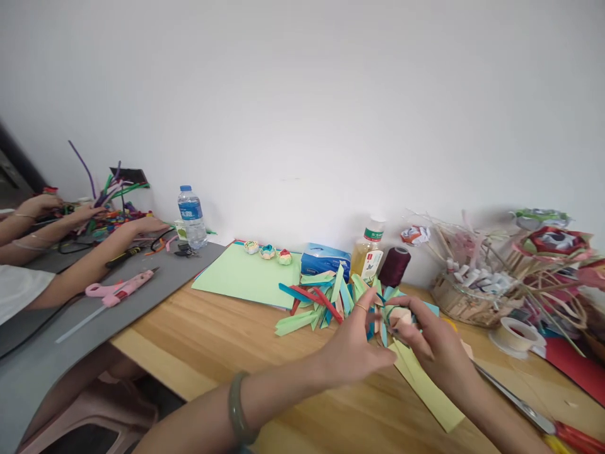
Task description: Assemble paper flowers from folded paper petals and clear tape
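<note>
Pinching rounded paper ball (401, 317), flat strips (328, 305)

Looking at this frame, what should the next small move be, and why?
Probably bring the left hand in to steady the small paper piece: only the right hand appears to hold it, between thumb and fingers, while the left is spread open close beside it and looks empty.
</note>
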A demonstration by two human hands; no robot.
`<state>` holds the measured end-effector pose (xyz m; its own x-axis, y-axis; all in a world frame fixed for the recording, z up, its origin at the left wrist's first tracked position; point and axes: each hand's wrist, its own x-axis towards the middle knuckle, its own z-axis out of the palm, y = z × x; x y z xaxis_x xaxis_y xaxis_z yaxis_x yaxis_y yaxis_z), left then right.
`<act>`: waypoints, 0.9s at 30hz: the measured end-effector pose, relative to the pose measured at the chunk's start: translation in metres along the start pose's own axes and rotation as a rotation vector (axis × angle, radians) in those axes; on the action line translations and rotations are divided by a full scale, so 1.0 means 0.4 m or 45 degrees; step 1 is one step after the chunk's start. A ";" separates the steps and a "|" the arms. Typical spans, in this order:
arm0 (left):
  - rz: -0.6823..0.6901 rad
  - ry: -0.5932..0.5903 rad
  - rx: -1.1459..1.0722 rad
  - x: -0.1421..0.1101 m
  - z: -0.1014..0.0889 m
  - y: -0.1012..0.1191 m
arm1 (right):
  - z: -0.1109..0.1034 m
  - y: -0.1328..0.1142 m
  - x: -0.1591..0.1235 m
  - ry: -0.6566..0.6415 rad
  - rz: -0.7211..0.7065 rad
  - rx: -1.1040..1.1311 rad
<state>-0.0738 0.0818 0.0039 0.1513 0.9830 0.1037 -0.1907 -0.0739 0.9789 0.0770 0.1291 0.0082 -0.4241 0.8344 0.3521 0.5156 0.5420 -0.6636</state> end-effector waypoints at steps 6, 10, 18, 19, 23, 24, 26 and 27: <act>-0.477 -0.243 -0.568 0.112 -0.012 -0.051 | -0.029 0.041 0.038 -0.039 -0.784 -0.707; -0.468 -0.373 -0.580 0.154 -0.002 -0.068 | -0.038 0.081 0.052 -0.019 -0.722 -0.781; -0.375 -0.352 -0.727 0.190 -0.001 -0.009 | -0.126 0.110 0.055 0.003 -0.347 -0.295; -0.369 -0.382 -0.755 0.192 -0.001 -0.007 | -0.130 0.105 0.056 -0.004 -0.341 -0.230; -0.332 -0.473 -0.808 0.191 0.004 -0.009 | -0.119 0.085 0.064 -0.069 -0.376 -0.130; -0.334 -0.485 -0.826 0.189 0.004 -0.010 | -0.113 0.081 0.065 -0.090 -0.381 -0.120; -0.355 -0.523 -0.881 0.185 0.003 -0.010 | -0.104 0.079 0.067 -0.114 -0.390 -0.082; -0.366 -0.534 -0.906 0.184 0.002 -0.010 | -0.101 0.080 0.067 -0.115 -0.387 -0.057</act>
<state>-0.0614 0.1542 0.0078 0.6041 0.7944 0.0633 -0.6297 0.4272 0.6488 0.1123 0.1727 0.0232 -0.6272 0.6224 0.4682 0.3864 0.7706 -0.5068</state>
